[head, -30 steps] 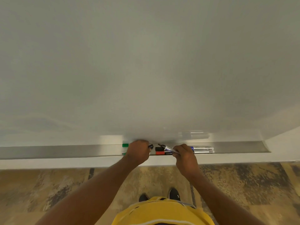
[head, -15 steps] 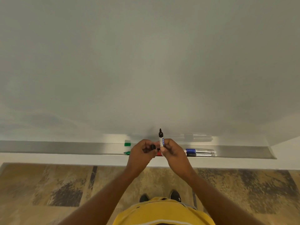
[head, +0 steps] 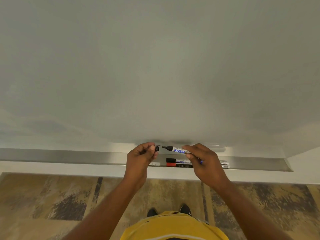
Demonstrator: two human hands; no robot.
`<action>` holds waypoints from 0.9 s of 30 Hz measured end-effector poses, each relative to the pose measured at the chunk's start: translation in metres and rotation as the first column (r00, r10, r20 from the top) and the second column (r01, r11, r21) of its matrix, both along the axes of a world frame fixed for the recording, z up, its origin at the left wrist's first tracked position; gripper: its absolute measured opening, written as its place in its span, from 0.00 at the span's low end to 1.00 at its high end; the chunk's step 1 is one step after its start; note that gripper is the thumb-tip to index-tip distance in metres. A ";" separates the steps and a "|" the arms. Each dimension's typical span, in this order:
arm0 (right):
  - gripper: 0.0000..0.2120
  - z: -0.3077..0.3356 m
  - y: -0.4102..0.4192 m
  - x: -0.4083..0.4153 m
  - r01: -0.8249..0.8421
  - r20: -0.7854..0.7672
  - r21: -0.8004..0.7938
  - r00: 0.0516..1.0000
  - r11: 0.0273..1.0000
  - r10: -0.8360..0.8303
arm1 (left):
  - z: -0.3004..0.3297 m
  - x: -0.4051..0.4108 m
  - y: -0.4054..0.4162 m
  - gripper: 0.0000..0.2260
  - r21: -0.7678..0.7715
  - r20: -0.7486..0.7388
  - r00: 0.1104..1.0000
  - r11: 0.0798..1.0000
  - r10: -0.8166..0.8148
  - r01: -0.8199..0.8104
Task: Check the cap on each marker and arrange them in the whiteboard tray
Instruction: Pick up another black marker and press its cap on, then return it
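Uncapped black marker (head: 178, 150), held level just above the whiteboard tray (head: 86, 155), tip toward its cap (head: 156, 148), a small gap between. Light, stiff, smooth plastic barrel, probably best gripped mid-barrel. Right hand (head: 206, 159) pinches the barrel's rear half; left hand (head: 141, 157) curled, thumb and forefinger nipping the cap. Both wrists raised over the tray's front edge. Black-capped marker (head: 179, 160) and red-capped marker (head: 179, 165) lie along that edge below.
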State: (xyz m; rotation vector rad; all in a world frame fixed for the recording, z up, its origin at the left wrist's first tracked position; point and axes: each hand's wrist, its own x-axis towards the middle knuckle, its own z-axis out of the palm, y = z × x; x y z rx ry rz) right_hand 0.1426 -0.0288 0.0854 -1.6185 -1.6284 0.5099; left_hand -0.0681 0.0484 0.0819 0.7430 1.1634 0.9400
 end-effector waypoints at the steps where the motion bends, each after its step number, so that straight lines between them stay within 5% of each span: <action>1: 0.14 0.001 0.000 0.001 -0.007 0.024 0.004 1.000 1.000 0.007 | 0.001 0.001 0.000 0.07 -0.002 0.000 1.000 1.000 0.007 -0.007; 9: 0.15 0.008 0.006 -0.004 -0.066 0.082 0.016 0.995 0.998 0.064 | 0.007 0.007 -0.005 0.08 0.024 -0.031 0.999 0.999 -0.032 0.032; 15: 0.14 0.010 0.012 -0.006 -0.063 0.131 0.025 0.990 0.998 0.059 | 0.011 0.004 -0.003 0.08 0.198 -0.285 0.949 0.961 -0.133 0.194; 27: 0.16 0.002 0.022 -0.023 -0.010 0.172 0.111 0.985 0.994 -0.009 | 0.012 0.003 0.006 0.08 0.197 -0.297 0.944 0.958 -0.144 0.208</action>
